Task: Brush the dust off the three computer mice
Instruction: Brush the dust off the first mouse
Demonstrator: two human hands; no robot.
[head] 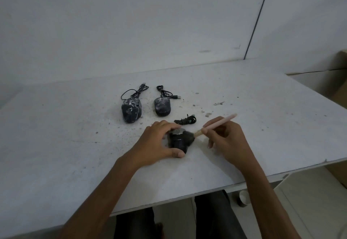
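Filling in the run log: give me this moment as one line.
step: brushing near mouse | left hand: grips near mouse | right hand: holds brush, bristles on near mouse | far-left mouse, far-right mouse: dusty, untouched

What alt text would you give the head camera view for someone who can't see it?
A person's left hand holds a dusty black computer mouse on a speckled white table while the right hand sets a pink-handled, dark-bristled brush against it. Two more dusty black wired mice lie side by side farther back.
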